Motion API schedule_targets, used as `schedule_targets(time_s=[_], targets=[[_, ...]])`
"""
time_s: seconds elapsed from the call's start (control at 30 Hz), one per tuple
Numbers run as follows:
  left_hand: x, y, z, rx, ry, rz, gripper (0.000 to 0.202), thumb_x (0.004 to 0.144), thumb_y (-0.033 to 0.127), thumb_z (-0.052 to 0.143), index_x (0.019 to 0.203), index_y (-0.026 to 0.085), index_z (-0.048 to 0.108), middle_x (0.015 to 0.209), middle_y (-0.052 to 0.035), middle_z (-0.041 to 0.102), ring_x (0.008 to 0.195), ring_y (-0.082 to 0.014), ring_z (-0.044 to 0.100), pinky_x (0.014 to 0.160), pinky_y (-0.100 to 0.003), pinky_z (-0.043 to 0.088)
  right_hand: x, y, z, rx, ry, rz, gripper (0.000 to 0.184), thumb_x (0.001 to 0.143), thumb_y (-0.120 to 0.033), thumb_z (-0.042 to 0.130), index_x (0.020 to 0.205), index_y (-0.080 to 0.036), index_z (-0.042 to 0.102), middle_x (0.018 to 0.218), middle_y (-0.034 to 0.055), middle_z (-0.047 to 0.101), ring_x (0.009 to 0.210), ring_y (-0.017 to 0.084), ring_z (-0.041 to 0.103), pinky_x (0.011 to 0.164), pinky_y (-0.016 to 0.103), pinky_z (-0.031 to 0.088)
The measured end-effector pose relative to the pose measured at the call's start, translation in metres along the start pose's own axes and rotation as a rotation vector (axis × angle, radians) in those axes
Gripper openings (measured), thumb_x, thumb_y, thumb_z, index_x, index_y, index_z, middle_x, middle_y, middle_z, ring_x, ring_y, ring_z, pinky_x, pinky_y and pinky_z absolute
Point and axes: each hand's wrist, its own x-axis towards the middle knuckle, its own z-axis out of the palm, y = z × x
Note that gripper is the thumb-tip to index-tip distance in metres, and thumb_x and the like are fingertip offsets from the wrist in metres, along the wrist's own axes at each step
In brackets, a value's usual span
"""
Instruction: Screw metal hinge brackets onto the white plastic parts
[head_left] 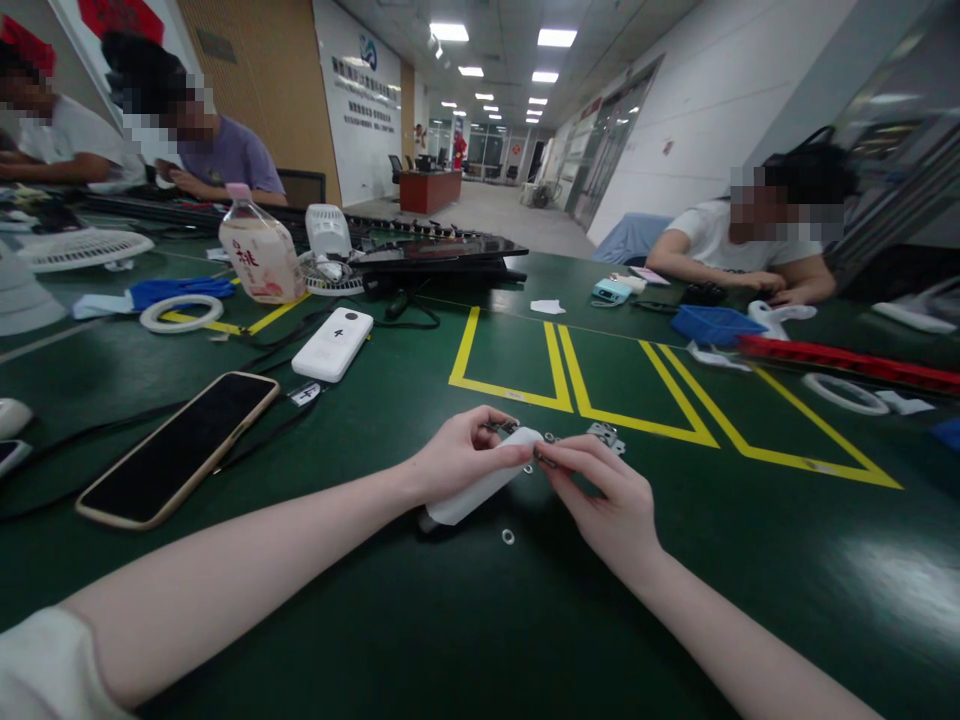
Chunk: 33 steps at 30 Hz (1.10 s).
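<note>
My left hand (457, 455) is wrapped round a white elongated part (469, 498), which has a dark end near the table. Its thumb lies along the top of the part, and a small metal bit shows by the fingertips. At the part's far end, my right hand (600, 485) pinches a small dark metal piece (546, 458) between thumb and finger. Whether that piece is joined to the white part I cannot tell. Beyond the right fingers lies a silver metal bracket (606, 436). A small ring-shaped washer (508, 537) rests on the green table below the hands; other small rings lie by the fingertips.
On the left are a phone (180, 450), a white power bank (333, 344), a pink-capped bottle (259, 250) and a white ring (187, 313). Yellow tape outlines (510, 396) mark the table ahead. A blue tray (716, 325) stands at right. Other people sit across the table.
</note>
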Motion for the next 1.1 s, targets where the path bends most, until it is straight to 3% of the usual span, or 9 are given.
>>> schedule_targets(time_s=[0.2, 0.33, 0.47, 0.53, 0.67, 0.77, 1.1], targets=[[0.001, -0.001, 0.001, 0.014, 0.031, 0.005, 0.056, 0.079, 0.047, 0.071, 0.121, 0.013, 0.054, 0.094, -0.0080, 0.069, 0.083, -0.0208, 0.064, 0.072, -0.032, 0.048, 0.002, 0.002, -0.002, -0.017, -0.053, 0.018, 0.023, 0.093, -0.013, 0.054, 0.110, -0.022, 0.067, 0.096, 0.0043, 0.064, 0.084, 0.015, 0.063, 0.070, 0.025, 0.056], [-0.001, 0.004, 0.001, 0.023, 0.009, -0.015, 0.057, 0.079, 0.046, 0.071, 0.123, 0.014, 0.053, 0.096, -0.0082, 0.069, 0.084, -0.0210, 0.064, 0.072, -0.033, 0.048, 0.004, 0.018, -0.016, -0.099, -0.074, -0.032, 0.025, 0.093, -0.019, 0.055, 0.115, -0.021, 0.066, 0.098, 0.0063, 0.065, 0.084, 0.017, 0.063, 0.071, 0.029, 0.056], [-0.003, 0.009, 0.000, 0.060, -0.008, -0.058, 0.059, 0.080, 0.047, 0.070, 0.127, 0.016, 0.051, 0.099, -0.0077, 0.068, 0.086, -0.0214, 0.063, 0.071, -0.033, 0.048, 0.001, 0.065, -0.048, -0.229, 0.056, 0.120, 0.022, 0.094, -0.027, 0.054, 0.108, -0.020, 0.070, 0.094, 0.0071, 0.065, 0.082, 0.019, 0.062, 0.070, 0.032, 0.053], [-0.004, 0.009, -0.001, 0.066, -0.015, -0.060, 0.059, 0.080, 0.047, 0.069, 0.127, 0.017, 0.051, 0.098, -0.0072, 0.067, 0.086, -0.0213, 0.063, 0.071, -0.033, 0.048, -0.006, 0.097, -0.065, -0.275, 0.021, 0.270, 0.028, 0.094, -0.033, 0.051, 0.108, -0.017, 0.070, 0.096, 0.0088, 0.064, 0.083, 0.021, 0.061, 0.066, 0.032, 0.051], [-0.003, 0.008, -0.001, 0.072, -0.023, -0.054, 0.058, 0.081, 0.048, 0.068, 0.128, 0.018, 0.051, 0.101, -0.0070, 0.066, 0.088, -0.0211, 0.062, 0.072, -0.033, 0.048, -0.020, 0.141, -0.086, -0.187, -0.308, 0.465, 0.038, 0.091, -0.045, 0.051, 0.106, -0.018, 0.073, 0.104, 0.0101, 0.062, 0.081, 0.021, 0.060, 0.063, 0.031, 0.049], [-0.003, 0.008, -0.001, 0.087, -0.021, -0.058, 0.060, 0.080, 0.050, 0.068, 0.128, 0.018, 0.051, 0.098, -0.0062, 0.066, 0.086, -0.0208, 0.062, 0.071, -0.032, 0.048, -0.022, 0.145, -0.086, -0.132, -0.376, 0.469, 0.038, 0.091, -0.047, 0.052, 0.108, -0.020, 0.073, 0.107, 0.0092, 0.060, 0.085, 0.021, 0.059, 0.066, 0.032, 0.049], [-0.002, 0.008, 0.000, 0.090, -0.026, -0.073, 0.059, 0.081, 0.049, 0.068, 0.128, 0.019, 0.050, 0.098, -0.0061, 0.066, 0.087, -0.0216, 0.062, 0.071, -0.033, 0.048, -0.018, 0.135, -0.076, -0.207, -0.327, 0.464, 0.040, 0.090, -0.053, 0.055, 0.096, -0.018, 0.073, 0.096, 0.0088, 0.059, 0.066, 0.016, 0.053, 0.055, 0.028, 0.043]])
